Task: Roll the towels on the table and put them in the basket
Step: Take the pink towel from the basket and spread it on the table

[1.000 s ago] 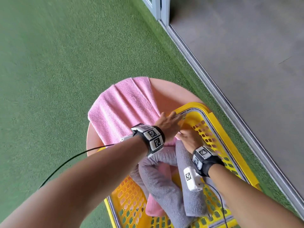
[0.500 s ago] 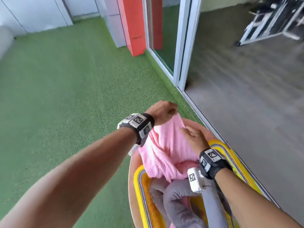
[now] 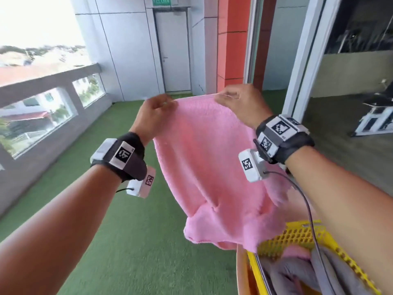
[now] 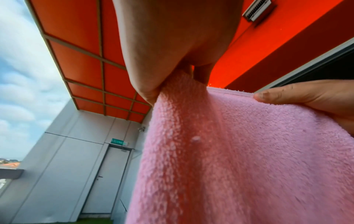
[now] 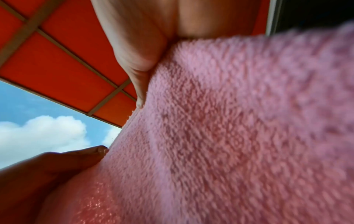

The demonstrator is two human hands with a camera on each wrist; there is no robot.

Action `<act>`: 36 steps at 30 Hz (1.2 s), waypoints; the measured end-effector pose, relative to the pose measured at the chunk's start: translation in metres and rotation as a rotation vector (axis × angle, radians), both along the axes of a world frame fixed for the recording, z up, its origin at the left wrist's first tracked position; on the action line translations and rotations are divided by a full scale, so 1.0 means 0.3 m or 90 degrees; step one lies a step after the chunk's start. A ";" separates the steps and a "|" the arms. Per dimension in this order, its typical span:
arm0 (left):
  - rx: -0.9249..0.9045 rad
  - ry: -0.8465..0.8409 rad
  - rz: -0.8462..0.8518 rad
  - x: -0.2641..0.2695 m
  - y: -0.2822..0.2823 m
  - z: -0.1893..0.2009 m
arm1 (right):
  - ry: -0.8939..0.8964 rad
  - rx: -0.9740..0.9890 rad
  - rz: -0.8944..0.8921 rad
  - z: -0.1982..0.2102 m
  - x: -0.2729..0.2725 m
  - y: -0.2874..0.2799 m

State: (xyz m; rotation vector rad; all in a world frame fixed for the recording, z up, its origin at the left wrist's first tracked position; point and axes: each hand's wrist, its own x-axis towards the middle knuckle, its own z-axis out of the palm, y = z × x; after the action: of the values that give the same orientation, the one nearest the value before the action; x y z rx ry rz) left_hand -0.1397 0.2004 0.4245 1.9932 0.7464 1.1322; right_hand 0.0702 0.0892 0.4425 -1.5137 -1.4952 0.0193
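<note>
A pink towel [image 3: 212, 162] hangs in the air in front of me, stretched by its top edge. My left hand [image 3: 158, 112] pinches the top left corner and my right hand [image 3: 236, 103] pinches the top right corner. In the left wrist view the pink towel [image 4: 239, 159] runs from my left hand [image 4: 172, 72] to my right hand [image 4: 306, 97]. The right wrist view is filled by the pink towel [image 5: 239, 128], gripped by my right hand [image 5: 145, 72]. Below at the lower right stands the yellow basket [image 3: 297, 235] with grey towels [image 3: 297, 275] and a pink one inside.
The round table's edge [image 3: 241, 273] shows left of the basket. Green turf [image 3: 127, 231] covers the floor. A low grey wall with windows [image 3: 42, 99] runs on the left, a sliding glass door frame [image 3: 302, 56] on the right, a white door [image 3: 173, 52] ahead.
Both hands have lifted the pink towel off the table to chest height and spread its top edge apart. The head view has tilted up from the table to the balcony.
</note>
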 end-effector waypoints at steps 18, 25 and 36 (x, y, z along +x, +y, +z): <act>-0.291 0.121 -0.138 -0.558 -0.368 -0.465 | 0.138 -0.135 0.151 -0.494 -0.447 -0.160; -0.206 0.118 -0.137 -0.473 -0.421 -0.430 | 0.320 -0.353 0.375 -0.613 -0.610 -0.253; -0.316 0.005 -0.138 -0.507 -0.472 -0.486 | 0.407 -0.212 0.292 -0.536 -0.500 -0.280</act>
State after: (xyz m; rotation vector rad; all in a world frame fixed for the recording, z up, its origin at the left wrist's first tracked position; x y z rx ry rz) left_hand -0.2919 0.0588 0.2787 1.6113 0.7128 0.7273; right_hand -0.0799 0.0050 0.2816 -1.2063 -1.3026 0.9723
